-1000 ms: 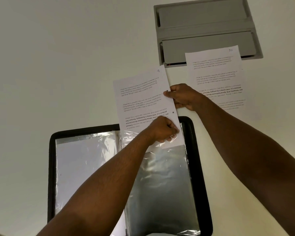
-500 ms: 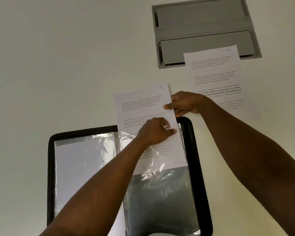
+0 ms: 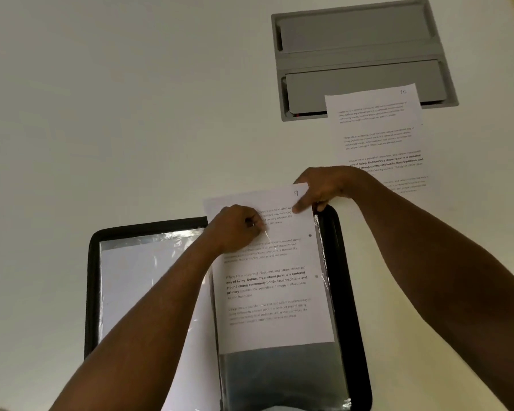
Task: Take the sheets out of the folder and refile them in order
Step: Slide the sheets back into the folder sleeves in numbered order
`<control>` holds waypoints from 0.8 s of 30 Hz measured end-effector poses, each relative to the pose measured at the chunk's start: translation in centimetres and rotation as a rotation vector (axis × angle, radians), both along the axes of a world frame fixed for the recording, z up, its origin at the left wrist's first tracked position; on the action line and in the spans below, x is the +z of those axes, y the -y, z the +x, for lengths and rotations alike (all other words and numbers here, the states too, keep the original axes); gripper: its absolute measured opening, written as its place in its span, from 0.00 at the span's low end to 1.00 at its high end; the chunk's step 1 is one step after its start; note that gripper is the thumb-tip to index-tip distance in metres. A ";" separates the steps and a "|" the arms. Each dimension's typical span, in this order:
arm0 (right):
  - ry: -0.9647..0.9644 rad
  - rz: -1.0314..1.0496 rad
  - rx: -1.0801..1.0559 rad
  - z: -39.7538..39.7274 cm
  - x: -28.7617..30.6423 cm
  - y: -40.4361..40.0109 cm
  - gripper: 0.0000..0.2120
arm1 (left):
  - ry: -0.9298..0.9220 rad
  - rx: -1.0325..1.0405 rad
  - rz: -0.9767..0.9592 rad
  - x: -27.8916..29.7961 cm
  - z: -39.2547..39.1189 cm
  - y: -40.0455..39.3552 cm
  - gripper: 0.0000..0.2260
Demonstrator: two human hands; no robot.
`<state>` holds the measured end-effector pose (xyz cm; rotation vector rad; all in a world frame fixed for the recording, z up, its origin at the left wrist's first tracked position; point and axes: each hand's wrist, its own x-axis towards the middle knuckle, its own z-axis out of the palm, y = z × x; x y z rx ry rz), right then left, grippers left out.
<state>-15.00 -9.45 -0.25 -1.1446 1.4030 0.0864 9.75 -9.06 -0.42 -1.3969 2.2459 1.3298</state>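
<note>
A black folder [image 3: 347, 292] lies open on the white table, with clear plastic sleeves on both sides. A printed sheet marked 9 [image 3: 267, 286] sits most of the way inside the right-hand sleeve [image 3: 279, 378], its top sticking out past the folder's far edge. My right hand [image 3: 324, 188] pinches the sheet's top right corner. My left hand [image 3: 238, 229] pinches the clear sleeve's upper edge over the sheet. Another printed sheet, marked 10 [image 3: 377, 132], lies flat on the table at the far right.
A grey recessed cable box [image 3: 359, 51] is set into the table at the far right, its near edge under the sheet marked 10. The left sleeve [image 3: 143, 286] holds a blank white page. My forearms cross over the folder.
The sheet marked 9 has slid down toward me, deeper into the right sleeve. My right hand came down with its top corner, and my left hand shifted up along the sleeve's edge.
</note>
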 end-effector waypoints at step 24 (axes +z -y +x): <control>0.472 -0.075 -0.719 2.0 1.2 -6.4 0.20 | -0.136 0.246 -0.172 0.1 0.9 -3.0 0.04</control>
